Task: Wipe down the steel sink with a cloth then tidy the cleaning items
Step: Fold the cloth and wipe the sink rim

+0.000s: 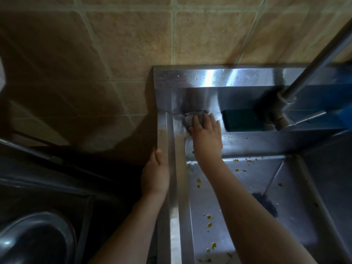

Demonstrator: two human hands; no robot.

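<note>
Right hand point(205, 130) flat on cloth point(188, 120); left hand point(155, 174) on sink rim point(172, 225) (grip unclear)

The grey cloth point(190, 119) in the steel sink's point(179, 187) back left corner shows only a crumpled edge; the rest lies under the flat fingers of the right hand point(205, 130); the left hand's point(155, 176) fingers drop out of sight over the sink's outer left rim, their curl untellable; the green scouring pad point(242, 120) on the sink's back ledge loses its right end behind the tap base point(274, 115); a dark ragged patch point(266, 204) on the sink's floor, part-covered by the right forearm, could be drain or scrubber; yellow specks point(209, 218) there are too small to name; the sink's right and near sides, the tap pipe point(314, 67) and a blue object point(341, 119) run off the frame.
</note>
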